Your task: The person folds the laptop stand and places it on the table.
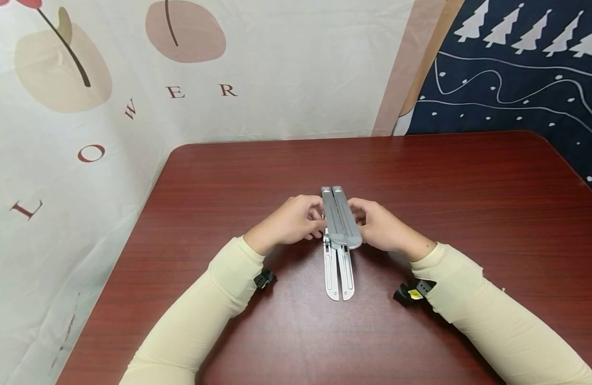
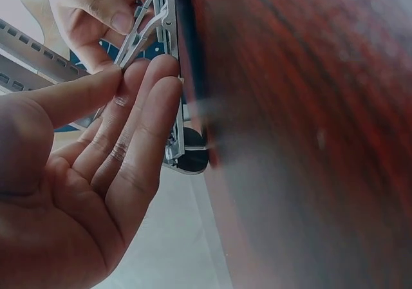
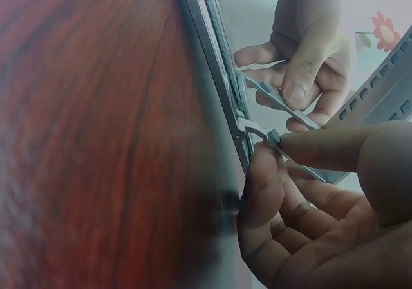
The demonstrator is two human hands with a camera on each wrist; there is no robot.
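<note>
A silver folding laptop stand [image 1: 331,214] stands on the table, its two grey upper bars raised at a slant above two base rails [image 1: 331,278]. On its left side my left hand [image 1: 296,218] pinches a thin support strut [image 2: 131,43] between thumb and fingers. My right hand [image 1: 384,224] is on the opposite side, its thumb and curled fingers pinching the matching strut by a small hinge knob [image 3: 274,137]. The bars hide some fingertips in the head view. Slots run along the upper bars [image 3: 380,83] in the right wrist view.
The reddish-brown wooden table [image 1: 238,171] has rounded far corners. Behind it hang a pale printed cloth [image 1: 286,69] and a dark blue cloth [image 1: 507,85] with white trees. Each wrist wears a black camera strap, such as the one on the right [image 1: 423,287].
</note>
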